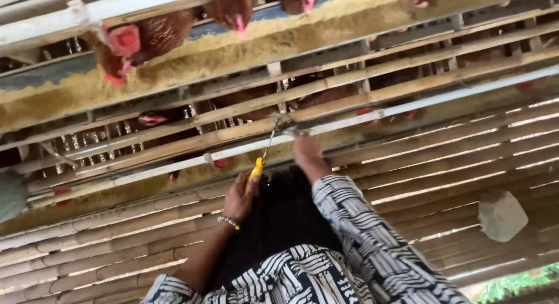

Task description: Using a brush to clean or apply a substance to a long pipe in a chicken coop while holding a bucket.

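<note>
My left hand (241, 196), with a beaded bracelet at the wrist, grips the yellow handle of a pair of pliers (265, 152). The metal jaws reach up to a wire tie (280, 122) on a thin white pipe (407, 109) that runs along the front of a bamboo cage. My right hand (305, 152), in a black-and-white patterned sleeve, is closed on the pipe just right of the plier jaws. A dark cloth or hair fills the gap between my arms.
Brown hens (145, 39) with red combs push their heads through the cage slats over a long trough of yellowish feed (244, 48). Bamboo slats (116, 251) cover the ground side. A grey stone (501, 215) lies at the right.
</note>
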